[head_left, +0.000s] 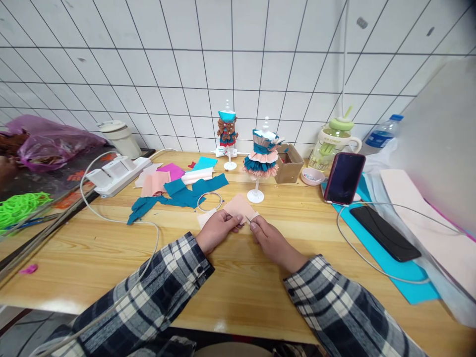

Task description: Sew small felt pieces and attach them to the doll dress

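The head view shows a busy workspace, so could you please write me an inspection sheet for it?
Surface: table, wood-grained, strewn with scraps beyond the left hand.
Things in work: pink paper between the hands; two dressed stands, the left one and the right one, upright beyond it.
Clutter: a propped phone and a black phone lying flat, both at right.
Hands: left hand grips the paper; right hand pinches a thin tool at its edge, type unclear.
Cables: left cable crosses the left sleeve; right cable loops around the black phone.
Surroundings: tiled wall behind.
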The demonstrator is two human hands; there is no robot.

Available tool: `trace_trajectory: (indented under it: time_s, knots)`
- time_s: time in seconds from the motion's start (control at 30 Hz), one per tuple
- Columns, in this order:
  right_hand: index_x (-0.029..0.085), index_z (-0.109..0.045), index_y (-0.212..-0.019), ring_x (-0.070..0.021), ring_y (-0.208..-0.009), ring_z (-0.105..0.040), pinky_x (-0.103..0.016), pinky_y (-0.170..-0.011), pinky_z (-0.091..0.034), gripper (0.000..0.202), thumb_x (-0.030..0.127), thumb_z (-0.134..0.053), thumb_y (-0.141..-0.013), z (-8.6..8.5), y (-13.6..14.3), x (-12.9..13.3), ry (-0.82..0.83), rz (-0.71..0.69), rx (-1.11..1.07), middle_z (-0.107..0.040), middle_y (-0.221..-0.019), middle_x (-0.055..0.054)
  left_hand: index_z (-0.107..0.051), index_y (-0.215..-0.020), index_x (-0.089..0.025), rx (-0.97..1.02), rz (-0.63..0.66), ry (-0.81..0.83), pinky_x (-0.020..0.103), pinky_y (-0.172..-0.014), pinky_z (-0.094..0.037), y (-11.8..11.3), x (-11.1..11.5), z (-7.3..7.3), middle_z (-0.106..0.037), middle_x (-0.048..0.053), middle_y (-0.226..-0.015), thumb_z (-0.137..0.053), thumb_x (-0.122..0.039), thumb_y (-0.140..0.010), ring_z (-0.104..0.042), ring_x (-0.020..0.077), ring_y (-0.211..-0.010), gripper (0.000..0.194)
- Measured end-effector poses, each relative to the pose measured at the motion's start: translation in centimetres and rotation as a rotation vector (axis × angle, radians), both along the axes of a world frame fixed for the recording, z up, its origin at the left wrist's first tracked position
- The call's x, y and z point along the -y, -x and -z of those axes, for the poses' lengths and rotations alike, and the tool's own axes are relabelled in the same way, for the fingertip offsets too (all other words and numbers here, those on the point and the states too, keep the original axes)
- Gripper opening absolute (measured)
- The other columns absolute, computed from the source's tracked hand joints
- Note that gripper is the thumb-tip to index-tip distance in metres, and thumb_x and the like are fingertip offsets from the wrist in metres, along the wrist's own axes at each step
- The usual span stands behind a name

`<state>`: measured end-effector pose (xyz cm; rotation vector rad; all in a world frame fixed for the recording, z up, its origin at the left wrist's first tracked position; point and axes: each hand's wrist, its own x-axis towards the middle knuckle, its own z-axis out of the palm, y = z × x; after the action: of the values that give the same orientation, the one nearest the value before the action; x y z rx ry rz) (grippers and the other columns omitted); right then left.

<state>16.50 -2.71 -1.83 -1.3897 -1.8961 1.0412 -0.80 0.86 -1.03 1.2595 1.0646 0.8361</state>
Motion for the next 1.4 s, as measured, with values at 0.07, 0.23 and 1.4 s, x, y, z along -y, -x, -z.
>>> trace_trajectory:
  time_s: [0.07,0.23,1.4]
  knots:
    - [0.022,-0.040,-0.086,-0.0154,-0.064,-0.047,-0.026,-0.062,-0.037,0.021,0.037,-0.028,-0.094,-0.1,0.0,0.0,0.002,-0.001,-0.002,-0.048,-0.068,0.002,-0.067,-0.085,-0.014,0.004,0.004,0.002,0.026,-0.065,-0.046,0.0,0.0,0.0,-0.069,0.005,-0.079,-0.069,-0.046,-0.068,-0.060,0.0163,-0.070,0.036]
    - [0.022,-0.041,-0.086,-0.0155,-0.064,-0.046,-0.027,-0.063,-0.036,0.019,0.035,-0.029,-0.093,-0.2,0.0,0.0,0.002,-0.006,0.009,-0.047,-0.068,0.002,-0.066,-0.083,-0.013,0.007,0.006,0.001,0.026,-0.064,-0.046,0.0,0.0,0.0,-0.067,0.006,-0.078,-0.069,-0.047,-0.067,-0.059,0.0157,-0.068,0.037]
    - [0.019,-0.047,-0.101,-0.0156,-0.066,-0.052,-0.027,-0.062,-0.038,0.028,0.040,-0.029,-0.095,0.5,0.0,-0.1,-0.009,-0.018,-0.009,-0.058,-0.079,-0.004,-0.064,-0.075,-0.012,-0.144,0.097,-0.057,0.025,-0.062,-0.041,0.2,0.3,-0.4,-0.063,0.003,-0.068,-0.064,-0.052,-0.071,-0.053,0.0132,-0.062,0.041]
